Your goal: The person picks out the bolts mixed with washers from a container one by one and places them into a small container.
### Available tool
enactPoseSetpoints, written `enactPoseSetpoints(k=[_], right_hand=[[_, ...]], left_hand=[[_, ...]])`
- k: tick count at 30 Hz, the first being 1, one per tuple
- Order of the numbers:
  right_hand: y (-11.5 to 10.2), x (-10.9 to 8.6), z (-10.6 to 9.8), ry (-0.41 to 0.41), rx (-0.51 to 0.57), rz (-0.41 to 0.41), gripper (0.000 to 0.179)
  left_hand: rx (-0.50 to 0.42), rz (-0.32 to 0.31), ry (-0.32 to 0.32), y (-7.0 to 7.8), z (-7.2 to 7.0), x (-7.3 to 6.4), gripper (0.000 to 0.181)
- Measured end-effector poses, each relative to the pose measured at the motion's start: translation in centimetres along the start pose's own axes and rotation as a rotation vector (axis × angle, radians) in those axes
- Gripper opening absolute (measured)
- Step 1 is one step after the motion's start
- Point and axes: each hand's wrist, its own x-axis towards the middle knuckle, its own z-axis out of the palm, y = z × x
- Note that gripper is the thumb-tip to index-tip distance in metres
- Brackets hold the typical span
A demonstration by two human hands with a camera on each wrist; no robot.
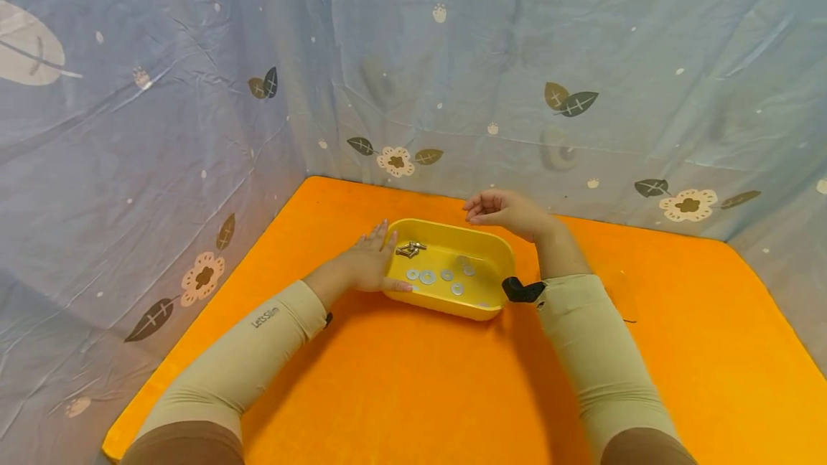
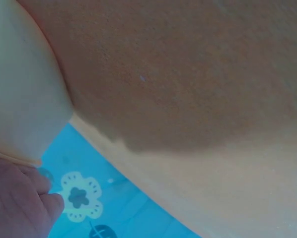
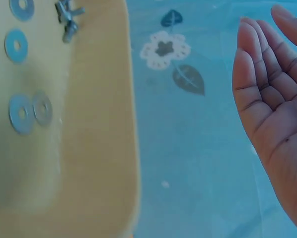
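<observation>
A yellow plastic bin (image 1: 452,300) stands on the orange surface. Several small metal screws (image 1: 411,249) lie in its far left corner, and several flat washers (image 1: 427,277) are scattered over its floor. Spread across the bin's left end, my left hand (image 1: 365,264) touches the rim, its fingers fairly straight and the thumb over the near left edge. My right hand (image 1: 507,214) hovers beyond the far rim, apart from the bin. In the right wrist view its palm and loosely bent fingers (image 3: 248,64) show nothing held.
The orange tabletop (image 1: 400,386) extends around the bin. A pale blue curtain (image 1: 465,77) with leaf and flower prints hangs behind and along the left side. A thin dark thing (image 1: 629,321) lies right of the right forearm.
</observation>
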Motion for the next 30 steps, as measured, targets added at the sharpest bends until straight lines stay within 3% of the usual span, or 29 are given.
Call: enactPoseSetpoints(k=[8,20,30], right_hand=[[1.1,2.3,2.0,0.015,0.008,0.027,0.025],[3.4,4.9,4.0,-0.089,-0.018,0.114,0.035],[4.9,5.6,5.0,-0.169,-0.127,0.179,0.038]], left_hand=[[0.016,0.008,0.008,0.3,0.0,0.0,0.124],[0.015,0.002,0.011,0.1,-0.2,-0.1,0.126],[-0.003,-0.006,-0.008,0.0,-0.2,0.1,0.125]])
